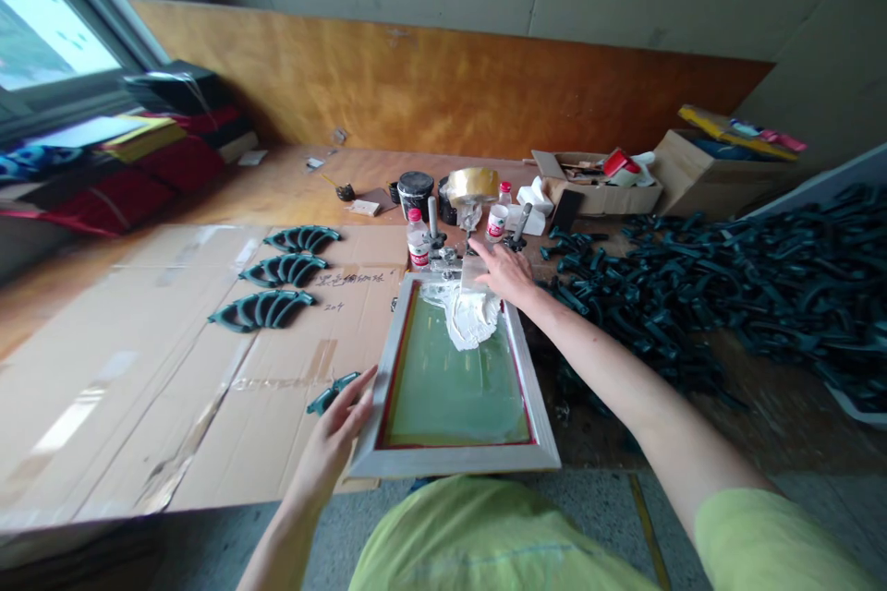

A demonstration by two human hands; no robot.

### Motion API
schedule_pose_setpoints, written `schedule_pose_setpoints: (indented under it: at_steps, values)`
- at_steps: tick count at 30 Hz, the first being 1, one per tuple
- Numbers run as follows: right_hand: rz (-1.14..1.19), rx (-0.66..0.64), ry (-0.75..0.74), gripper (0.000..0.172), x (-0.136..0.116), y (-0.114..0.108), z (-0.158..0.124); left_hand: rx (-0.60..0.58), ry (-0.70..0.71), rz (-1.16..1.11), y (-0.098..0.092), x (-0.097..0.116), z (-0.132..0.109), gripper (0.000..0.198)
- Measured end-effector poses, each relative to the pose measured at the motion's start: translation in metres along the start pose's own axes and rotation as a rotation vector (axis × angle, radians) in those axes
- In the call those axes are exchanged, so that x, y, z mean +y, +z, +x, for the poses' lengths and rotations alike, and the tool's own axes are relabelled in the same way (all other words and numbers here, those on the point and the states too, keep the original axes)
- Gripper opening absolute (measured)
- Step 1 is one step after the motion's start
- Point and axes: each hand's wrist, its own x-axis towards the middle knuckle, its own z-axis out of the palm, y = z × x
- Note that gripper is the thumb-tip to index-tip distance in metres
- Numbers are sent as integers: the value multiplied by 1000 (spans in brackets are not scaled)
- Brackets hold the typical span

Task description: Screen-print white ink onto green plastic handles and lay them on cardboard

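left hand [333, 443] on one screen frame [450, 460], right hand [504, 272] on one scraper [471, 275]

That screen frame [454, 460] under the left fingers [352, 406] looks like dull bare aluminium, and the green mesh [450, 388] stretched inside it has a smooth, slightly glossy coat. Right below the right fingers [503, 266] there's a thick white paste [471, 319], matt and lumpy. Out past the left fingers the cardboard sheet [139, 406] is matt, rough and creased, while the dark green plastic parts [693, 295] beyond the right fingers have a soft satin sheen.
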Motion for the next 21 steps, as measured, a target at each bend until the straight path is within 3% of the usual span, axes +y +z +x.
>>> schedule_pose_setpoints:
  at_steps: [3,7,10,12,14,16,18,21]
  values:
    - [72,163,146,46,27,-9,-10,-78,96,-165,-1,45,1,57]
    - [141,-16,302,25,52,17,-51,-75,506,-343,17,112,23,49]
    - [200,-149,147,22,40,54,-84,-126,612,-340,32,156,43,49]
    - [200,-184,23,29,26,72,-96,-103,624,-338,38,172,53,50]
    - [173,-207,-39,32,16,80,-100,-29,640,-368,41,171,55,48]
    - [155,-209,-29,24,8,76,-101,42,599,-366,46,150,51,48]
    - [176,-163,-11,17,-8,67,-106,-23,396,-269,55,112,40,53]
    - [233,-39,-49,18,-52,54,-126,-303,-82,-91,78,45,19,65]
